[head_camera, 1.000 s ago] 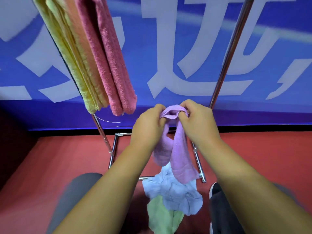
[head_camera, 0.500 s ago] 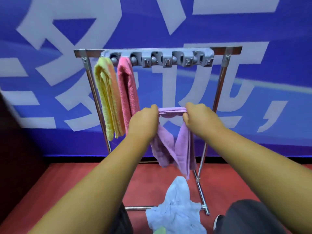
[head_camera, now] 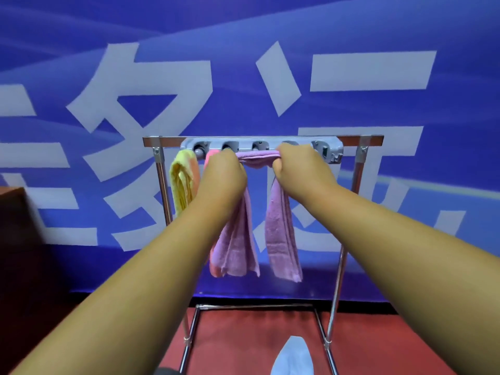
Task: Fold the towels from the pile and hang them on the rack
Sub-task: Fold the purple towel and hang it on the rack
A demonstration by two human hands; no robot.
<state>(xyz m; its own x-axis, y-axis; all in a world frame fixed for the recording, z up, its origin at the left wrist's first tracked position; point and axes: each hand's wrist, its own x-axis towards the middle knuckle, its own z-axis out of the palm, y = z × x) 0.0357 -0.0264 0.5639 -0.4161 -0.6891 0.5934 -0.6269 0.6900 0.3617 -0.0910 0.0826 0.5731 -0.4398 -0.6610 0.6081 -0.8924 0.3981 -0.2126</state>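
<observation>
A folded purple towel (head_camera: pixel 281 234) is stretched between my hands just below the rack's grey clip strip (head_camera: pixel 328 152). My left hand (head_camera: pixel 223 175) grips its left end and my right hand (head_camera: pixel 296 165) grips the right end; two folds hang down beneath them. The chrome rack (head_camera: pixel 349 140) stands in front of me. A yellow towel (head_camera: pixel 181 185) hangs at its left end, and a pink towel (head_camera: pixel 209 158) next to it is mostly hidden behind my left hand. The top of a pale blue towel (head_camera: pixel 293 358) from the pile lies on the floor below.
A blue wall with large white characters (head_camera: pixel 135 109) stands right behind the rack. The floor is red (head_camera: pixel 254 345). A dark brown piece of furniture (head_camera: pixel 13 212) sits at the left edge. The rack's base bars (head_camera: pixel 254 307) run along the floor.
Both hands have lifted the purple towel from waist height up to the clip strip and pulled it wider apart. The view has tilted up, so the floor pile has almost left the frame.
</observation>
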